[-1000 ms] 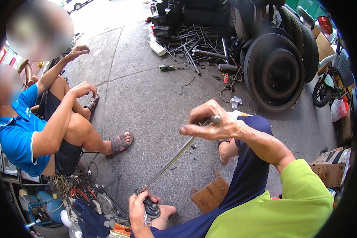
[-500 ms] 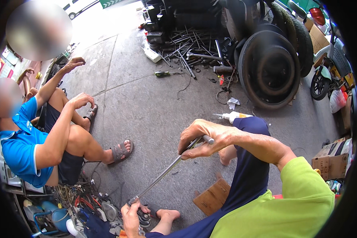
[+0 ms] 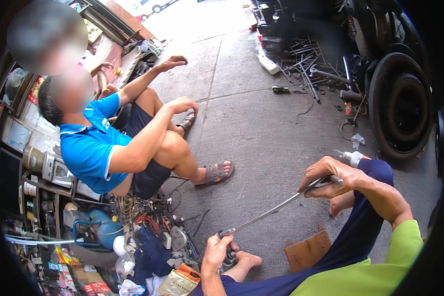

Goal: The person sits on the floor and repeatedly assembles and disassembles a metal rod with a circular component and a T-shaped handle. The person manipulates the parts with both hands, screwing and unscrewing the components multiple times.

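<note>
A long, thin metal rod with a T-shaped handle (image 3: 266,214) slants up to the right between my two hands. My right hand (image 3: 330,178) is closed around its upper end, and the short grey crossbar sticks out past the hand. Low in front of me, my left hand (image 3: 215,252) is closed at the rod's lower end. Just beside those fingers is a dark, curved part (image 3: 229,257), partly hidden, whose kind I cannot make out. My bare feet rest on the floor on either side of a small brown wooden stool (image 3: 308,250).
A person in a blue shirt (image 3: 91,155) sits at the left, legs toward me. Cables and rags (image 3: 150,246) lie near my left arm. Tyres (image 3: 402,106) and loose metal rods (image 3: 306,61) fill the far right. A white bottle (image 3: 352,157) lies beyond my right knee.
The view has swung left, so everything sits further right in the picture and more shelving shows at left. Both hands keep the same hold on the rod.
</note>
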The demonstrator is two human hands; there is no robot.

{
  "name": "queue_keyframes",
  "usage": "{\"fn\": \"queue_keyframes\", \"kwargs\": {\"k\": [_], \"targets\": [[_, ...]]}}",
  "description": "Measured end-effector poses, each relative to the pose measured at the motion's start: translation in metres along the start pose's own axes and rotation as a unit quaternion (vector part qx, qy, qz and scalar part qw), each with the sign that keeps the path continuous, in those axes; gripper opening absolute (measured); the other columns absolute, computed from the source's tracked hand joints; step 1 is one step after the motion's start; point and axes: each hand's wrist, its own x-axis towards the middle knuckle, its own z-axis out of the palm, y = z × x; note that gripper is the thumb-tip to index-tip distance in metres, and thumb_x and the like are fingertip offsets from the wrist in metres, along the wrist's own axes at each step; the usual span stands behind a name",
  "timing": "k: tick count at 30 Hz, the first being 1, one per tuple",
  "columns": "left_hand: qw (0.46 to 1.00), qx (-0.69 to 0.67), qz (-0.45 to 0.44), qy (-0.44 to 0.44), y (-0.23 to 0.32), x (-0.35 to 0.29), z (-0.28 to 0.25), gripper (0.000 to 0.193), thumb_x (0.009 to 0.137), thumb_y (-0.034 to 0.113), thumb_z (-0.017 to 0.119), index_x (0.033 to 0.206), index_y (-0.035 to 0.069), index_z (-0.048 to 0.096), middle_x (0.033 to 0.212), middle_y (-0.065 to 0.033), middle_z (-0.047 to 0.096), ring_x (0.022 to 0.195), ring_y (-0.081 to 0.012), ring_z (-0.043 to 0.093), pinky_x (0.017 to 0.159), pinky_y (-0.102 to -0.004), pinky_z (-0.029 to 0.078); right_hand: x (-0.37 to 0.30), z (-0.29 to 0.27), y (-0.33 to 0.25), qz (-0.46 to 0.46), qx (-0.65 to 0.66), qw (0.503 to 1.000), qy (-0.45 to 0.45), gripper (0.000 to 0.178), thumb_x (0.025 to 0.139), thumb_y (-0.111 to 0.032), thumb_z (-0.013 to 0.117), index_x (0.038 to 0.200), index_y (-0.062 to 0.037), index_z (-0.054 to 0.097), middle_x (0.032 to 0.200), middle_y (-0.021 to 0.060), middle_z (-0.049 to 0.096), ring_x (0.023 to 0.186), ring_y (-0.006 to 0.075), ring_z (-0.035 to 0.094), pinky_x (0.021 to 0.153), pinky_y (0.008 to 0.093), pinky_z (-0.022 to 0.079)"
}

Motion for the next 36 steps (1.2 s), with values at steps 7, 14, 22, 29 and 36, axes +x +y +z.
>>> {"fn": "queue_keyframes", "kwargs": {"k": [7,14,22,29,36], "targets": [[0.998,0.055,0.003,-0.001,0.001,0.000,0.001,0.020,0.091,0.018,0.056,0.093,-0.001,0.062,0.067,-0.0076,0.061,0.066,-0.0194,0.062,0.067,-0.0334,0.050,-0.005,0.004,0.004,0.006,0.016,1.000,0.017,0.022,0.079,-0.003,0.072,0.101,-0.0024,0.071,0.090,0.0110,0.071,0.083,0.0177,0.069,0.072,0.0307,0.055],[0.994,0.104,0.002,0.010,0.004,0.001,0.003,0.022,0.091,0.021,0.061,0.091,-0.001,0.063,0.068,-0.0064,0.062,0.065,-0.0168,0.061,0.065,-0.0310,0.048,-0.006,0.006,0.005,-0.010,-0.010,1.000,0.017,0.023,0.077,-0.003,0.074,0.100,-0.0025,0.071,0.090,0.0115,0.071,0.083,0.0198,0.069,0.072,0.0317,0.054],[0.992,0.126,0.021,0.023,0.004,0.002,0.010,0.025,0.093,0.025,0.061,0.088,0.000,0.063,0.067,-0.0052,0.061,0.064,-0.0145,0.059,0.062,-0.0295,0.046,-0.008,0.005,0.012,-0.036,0.000,0.999,0.029,0.021,0.078,-0.002,0.074,0.099,-0.0022,0.071,0.089,0.0123,0.071,0.083,0.0211,0.070,0.073,0.0328,0.055],[0.991,0.128,0.033,0.015,0.004,0.000,0.015,0.025,0.093,0.024,0.057,0.089,0.000,0.063,0.067,-0.0060,0.061,0.066,-0.0159,0.059,0.064,-0.0301,0.044,-0.009,-0.001,0.009,-0.010,-0.006,0.999,0.036,0.019,0.078,-0.003,0.074,0.097,-0.0021,0.072,0.090,0.0121,0.072,0.084,0.0207,0.070,0.075,0.0328,0.055],[0.990,0.137,0.034,0.004,0.008,0.001,0.013,0.025,0.093,0.024,0.056,0.089,0.000,0.063,0.067,-0.0057,0.061,0.066,-0.0150,0.058,0.064,-0.0297,0.044,-0.011,0.004,0.013,0.001,0.003,0.999,0.040,0.020,0.078,-0.004,0.075,0.098,-0.0024,0.072,0.090,0.0120,0.072,0.085,0.0209,0.070,0.076,0.0330,0.055]]}}
